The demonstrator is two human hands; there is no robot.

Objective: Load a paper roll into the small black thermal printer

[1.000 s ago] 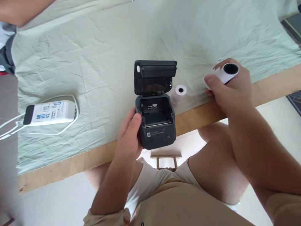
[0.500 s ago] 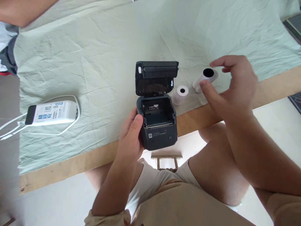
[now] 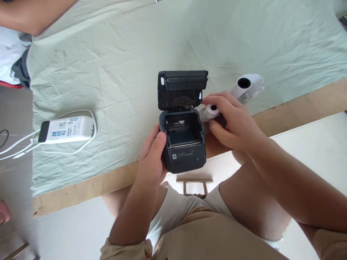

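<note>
A dark label printer (image 3: 185, 157) with its lid (image 3: 183, 81) flipped up shows a hollow paper bay. Around its left side my left hand (image 3: 154, 155) is closed, thumb on the near left edge. Just right of the printer stands a small white paper roll (image 3: 210, 112). My right hand (image 3: 233, 121) has its thumb and fingers on either side of that roll, apart from each other; whether they touch it is unclear. A larger white roll (image 3: 241, 86) with a dark core stands behind my right hand, a loose flap of paper trailing to its right.
A white power strip (image 3: 67, 129) with white cables lies on the green cloth (image 3: 116, 72) at the left. Another person's arm (image 3: 35, 14) reaches in at the top left. The table's wooden edge (image 3: 89, 186) runs along the near side.
My right hand has moved left and nearer, from the larger roll to the small one. The larger roll's paper flap now shows on its right. The view has shifted slightly.
</note>
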